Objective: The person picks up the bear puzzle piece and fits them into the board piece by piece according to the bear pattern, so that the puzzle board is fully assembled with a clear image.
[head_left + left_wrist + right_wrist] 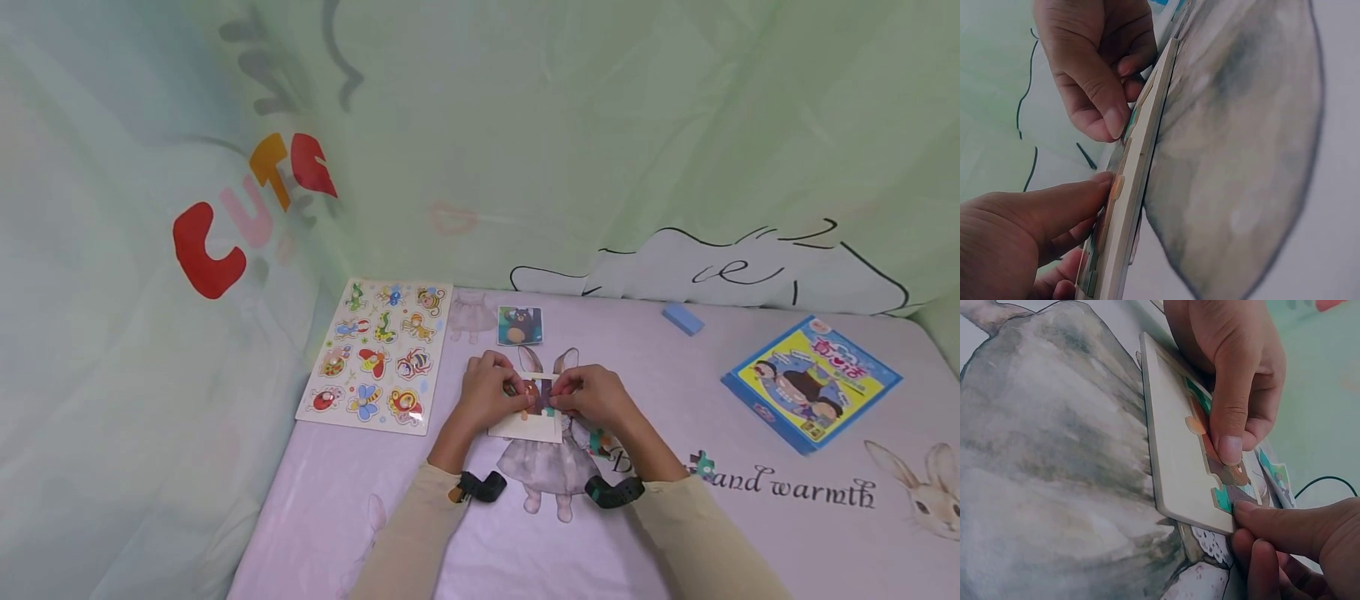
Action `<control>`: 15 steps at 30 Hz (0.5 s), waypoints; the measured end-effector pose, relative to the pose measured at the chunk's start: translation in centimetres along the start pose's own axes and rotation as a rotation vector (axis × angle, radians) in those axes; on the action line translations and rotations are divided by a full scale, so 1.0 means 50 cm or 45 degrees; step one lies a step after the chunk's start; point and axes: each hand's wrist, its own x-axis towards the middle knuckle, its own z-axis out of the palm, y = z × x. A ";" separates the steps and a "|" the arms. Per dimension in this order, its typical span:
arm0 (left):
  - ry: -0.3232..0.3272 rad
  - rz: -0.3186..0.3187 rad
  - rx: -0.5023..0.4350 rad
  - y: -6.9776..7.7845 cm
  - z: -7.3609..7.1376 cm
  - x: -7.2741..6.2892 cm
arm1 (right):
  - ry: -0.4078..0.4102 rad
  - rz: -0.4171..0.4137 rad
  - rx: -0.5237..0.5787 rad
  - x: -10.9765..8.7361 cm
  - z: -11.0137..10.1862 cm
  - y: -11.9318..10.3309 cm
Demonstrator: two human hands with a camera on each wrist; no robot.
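A cream puzzle board [525, 429] lies on the pink cloth in front of me, partly filled with bear-picture pieces. My left hand [491, 392] reaches over its left part, thumb on a brown puzzle piece [1205, 440] and fingers curled beside it. From the right, my right hand [596, 396] pinches at a purple-and-green puzzle piece [1225, 499] near the board's right edge. The hands nearly meet, and fingers hide part of the picture. Beyond the board lies a bear card [519, 325]. Two loose pieces lie rightward: one partly hidden [600, 443], one farther off [702, 465].
On the left is a knobbed insect puzzle board [378, 358]. A blue block [682, 318] lies at the back right, and a blue-and-yellow box [812, 383] farther right. Draped fabric walls [600, 150] rise at the back and left.
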 end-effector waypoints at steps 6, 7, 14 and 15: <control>-0.016 0.027 0.005 0.001 -0.002 -0.001 | 0.014 -0.031 -0.012 -0.001 0.000 -0.002; -0.023 0.037 0.003 0.001 -0.002 -0.001 | 0.014 -0.035 -0.012 -0.001 0.000 -0.002; -0.049 0.095 -0.049 0.006 -0.002 -0.005 | -0.021 -0.048 -0.009 0.002 -0.003 0.007; -0.047 0.094 -0.050 0.006 -0.001 -0.006 | -0.025 -0.052 -0.010 0.002 -0.004 0.009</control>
